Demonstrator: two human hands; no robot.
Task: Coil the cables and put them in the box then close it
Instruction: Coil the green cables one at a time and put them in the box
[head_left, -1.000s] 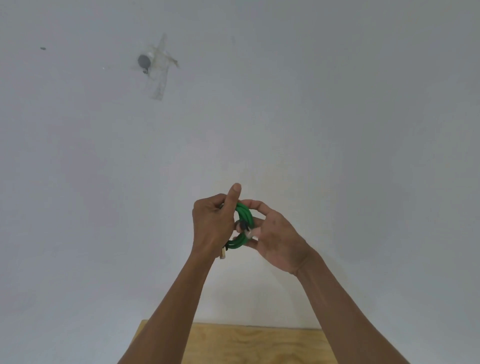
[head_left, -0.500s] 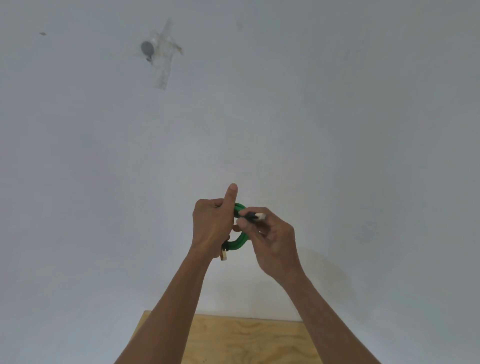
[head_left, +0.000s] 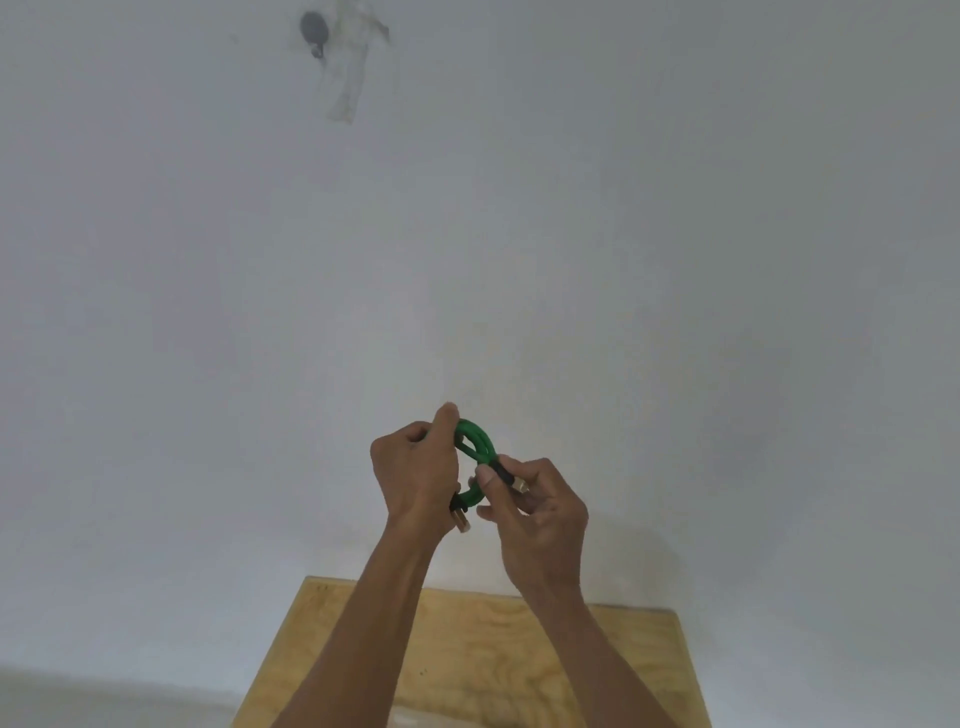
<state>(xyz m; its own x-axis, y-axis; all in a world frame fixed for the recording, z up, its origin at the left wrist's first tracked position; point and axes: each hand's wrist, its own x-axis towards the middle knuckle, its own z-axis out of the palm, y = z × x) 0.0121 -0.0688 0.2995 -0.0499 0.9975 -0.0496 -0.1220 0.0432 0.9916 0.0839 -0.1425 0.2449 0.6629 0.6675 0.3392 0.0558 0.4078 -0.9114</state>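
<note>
A green cable is wound into a small coil and held up in front of a white wall. My left hand grips the coil, thumb raised along its top, and one plug end sticks out below the palm. My right hand pinches the cable's other end by its black collar and metal plug, just right of the coil. No box is in view.
A plywood table top lies below my forearms, its far edge against the white wall. High on the wall are a grey round mark and a strip of clear tape.
My right hand has drawn the plug end out to the right and slightly down from the coil. The view has tilted down, showing more of the table.
</note>
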